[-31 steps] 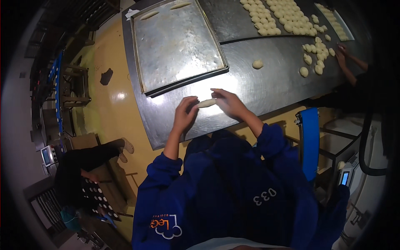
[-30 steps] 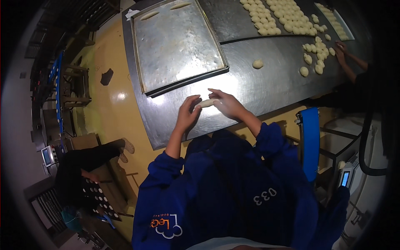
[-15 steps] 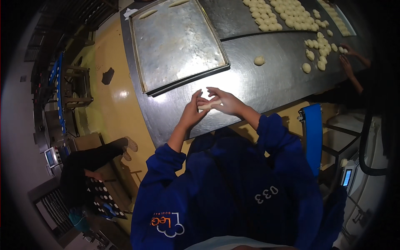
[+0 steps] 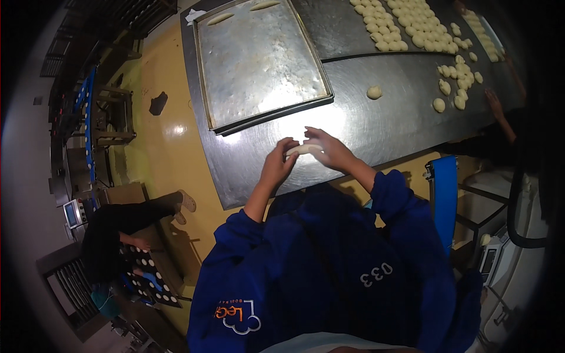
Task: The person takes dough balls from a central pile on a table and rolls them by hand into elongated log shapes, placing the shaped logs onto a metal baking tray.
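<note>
A short, pale roll of dough [image 4: 303,150] lies crosswise between my two hands, low over the near edge of the steel table [image 4: 359,126]. My left hand [image 4: 279,160] has its thumb and fingers curled round the left end. At the other end my right hand [image 4: 331,150] grips the roll, its thumb on the near side and its index finger raised. Beyond them sits a metal baking tray [image 4: 262,65], with two slim dough rolls [image 4: 220,19] along its far edge. A single dough ball [image 4: 374,92] rests to the right of the tray.
Loose dough balls [image 4: 462,76] lie at the right, with dense rows [image 4: 421,26] of more behind. A co-worker's hand [image 4: 494,105] rests on the table there. A blue conveyor belt [image 4: 444,197] stands right of me. Another person [image 4: 132,229] bends over a dotted board at the left.
My hands have shifted slightly, and more of the dough roll shows between them. The co-worker's hands have moved apart at the right. The whole view has swung a little.
</note>
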`<move>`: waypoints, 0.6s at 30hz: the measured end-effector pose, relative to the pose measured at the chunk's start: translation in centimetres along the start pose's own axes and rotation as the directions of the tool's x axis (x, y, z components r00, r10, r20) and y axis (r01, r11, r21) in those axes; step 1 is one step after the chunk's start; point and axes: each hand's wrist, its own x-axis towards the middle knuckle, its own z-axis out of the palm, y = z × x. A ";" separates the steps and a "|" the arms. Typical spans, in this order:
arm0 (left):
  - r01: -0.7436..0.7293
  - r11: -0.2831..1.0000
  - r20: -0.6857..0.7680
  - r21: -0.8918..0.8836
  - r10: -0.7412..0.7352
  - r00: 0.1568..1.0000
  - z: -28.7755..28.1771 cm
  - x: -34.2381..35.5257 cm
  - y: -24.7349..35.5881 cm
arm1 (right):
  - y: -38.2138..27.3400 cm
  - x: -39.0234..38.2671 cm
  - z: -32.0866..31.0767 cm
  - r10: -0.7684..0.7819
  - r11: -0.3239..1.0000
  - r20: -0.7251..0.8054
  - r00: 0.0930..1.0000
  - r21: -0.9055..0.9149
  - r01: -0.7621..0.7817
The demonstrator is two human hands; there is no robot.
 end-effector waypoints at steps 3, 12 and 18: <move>-0.075 0.996 -0.011 -0.045 0.075 0.997 0.2 0.1 -1.3 | -0.3 0.0 0.1 -0.017 0.998 0.053 0.998 0.066 0.013; 0.055 0.967 0.134 -0.249 -0.022 0.991 -0.3 1.8 -1.0 | 0.8 1.6 0.2 0.078 0.968 0.070 0.994 0.233 -0.092; 0.028 0.998 0.267 -0.056 -0.012 0.963 -1.0 1.0 -0.7 | -0.2 -0.1 0.2 0.025 0.988 0.141 0.990 0.145 -0.046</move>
